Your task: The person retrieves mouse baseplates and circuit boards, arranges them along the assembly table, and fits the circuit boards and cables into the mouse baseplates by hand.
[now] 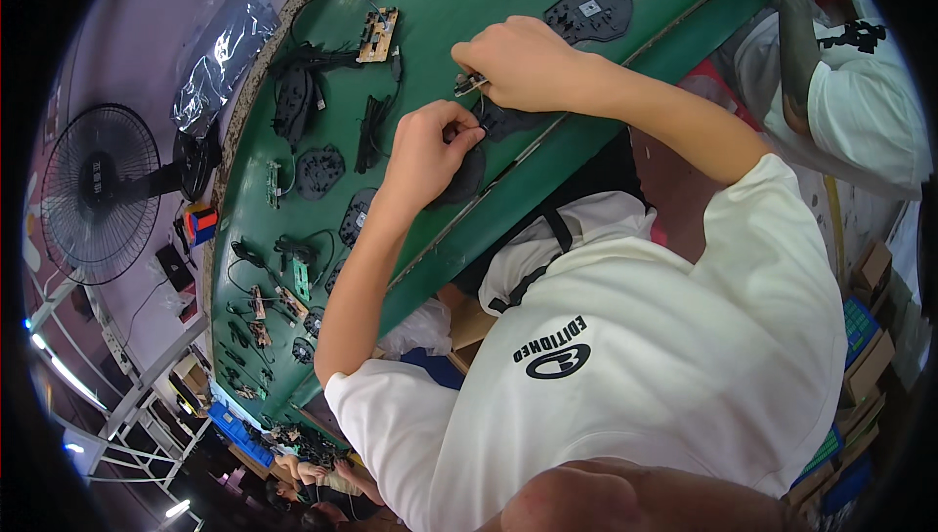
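My right hand [523, 63] is closed round a small circuit board [469, 85], whose edge juts out past the fingers over the green workbench. Just nearer and to the left, my left hand [430, 153] is pinched, thumb against fingertips. Whatever small thing sits in that pinch is too hidden to name; a thin dark wire seems to run between the two hands. Under them lie dark plastic shells, one a rounded black base [464, 178] partly covered by my left hand. Beyond my right wrist rests another black plastic base [591, 12] with a pale square on it.
A tan circuit board [377, 36] with a cable, a coiled black cable [371, 131] and a round black base [319, 172] lie on the green bench [430, 4]. Several more boards and cables stretch leftward. A fan [101, 195] stands beyond the far edge; a co-worker [831, 92] sits at right.
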Action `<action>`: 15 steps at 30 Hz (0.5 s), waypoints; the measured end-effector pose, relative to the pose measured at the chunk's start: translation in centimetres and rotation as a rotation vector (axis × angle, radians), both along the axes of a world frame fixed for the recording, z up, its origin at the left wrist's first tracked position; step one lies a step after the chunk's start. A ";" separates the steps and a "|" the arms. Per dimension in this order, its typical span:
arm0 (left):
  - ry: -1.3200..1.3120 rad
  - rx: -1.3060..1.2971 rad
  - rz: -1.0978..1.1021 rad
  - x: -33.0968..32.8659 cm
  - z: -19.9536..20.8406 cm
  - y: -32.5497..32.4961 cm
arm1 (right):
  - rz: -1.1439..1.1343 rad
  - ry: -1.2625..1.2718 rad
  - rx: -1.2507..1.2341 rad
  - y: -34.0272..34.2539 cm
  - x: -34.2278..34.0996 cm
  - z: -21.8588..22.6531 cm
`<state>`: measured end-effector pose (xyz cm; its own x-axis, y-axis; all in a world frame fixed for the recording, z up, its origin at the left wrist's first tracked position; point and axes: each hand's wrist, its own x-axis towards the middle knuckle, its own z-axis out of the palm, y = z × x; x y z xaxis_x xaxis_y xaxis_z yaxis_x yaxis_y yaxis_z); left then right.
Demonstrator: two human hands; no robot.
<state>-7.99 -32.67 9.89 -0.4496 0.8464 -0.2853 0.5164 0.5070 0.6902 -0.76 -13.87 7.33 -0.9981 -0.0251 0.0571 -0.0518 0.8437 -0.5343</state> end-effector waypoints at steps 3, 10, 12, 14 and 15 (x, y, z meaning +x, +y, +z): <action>0.099 0.077 -0.123 -0.5 -0.4 -0.2 | 0.069 -0.047 0.049 0.0 -1.0 -0.2; 0.128 0.197 -0.108 0.3 -1.1 -0.6 | 0.166 -0.026 -0.059 0.2 -2.1 -0.8; -0.032 0.073 0.054 0.5 -0.4 -0.3 | 0.173 -0.033 -0.094 0.4 -2.4 -1.1; 0.055 0.172 -0.004 0.4 -1.2 -0.7 | 0.190 -0.044 -0.107 0.5 -2.6 -1.1; 0.145 0.270 -0.060 0.3 -1.6 -0.9 | 0.191 -0.044 -0.108 0.4 -2.7 -0.9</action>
